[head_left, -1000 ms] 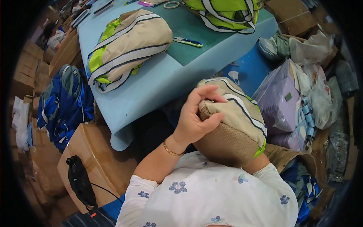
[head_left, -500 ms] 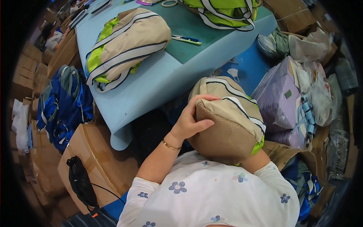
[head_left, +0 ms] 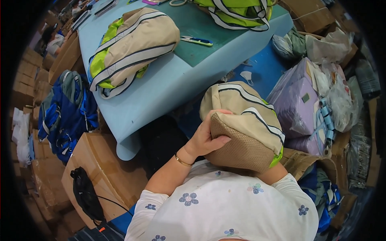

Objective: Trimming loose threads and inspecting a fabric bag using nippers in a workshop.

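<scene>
In front of my chest is a beige duffel bag (head_left: pixel 241 105) with white, dark-edged straps, lime-green parts and a brown mesh panel (head_left: pixel 241 146) facing me. My left hand (head_left: pixel 207 136) grips the bag at the left edge of the mesh, thumb on the mesh and fingers over the beige cloth. My right forearm (head_left: pixel 274 173) goes behind or into the bag at its lower right; the bag hides that hand and its fingers. On the table (head_left: pixel 132 120) lie a similar beige and green bag (head_left: pixel 138 46) and a pair of thread snips (head_left: pixel 197 40).
Another green bag (head_left: pixel 237 12) is at the table's far end. Left are blue backpacks (head_left: pixel 68 114) and a cardboard box (head_left: pixel 106 172) with a black pouch (head_left: pixel 85 193). Right stand a plastic-wrapped lilac stack (head_left: pixel 295 100) and an open carton (head_left: pixel 309 160) holding blue bags.
My left hand has shifted slightly right and down along with the bag's near corner. The mesh panel is a little more creased and tilted. The right hand stays hidden.
</scene>
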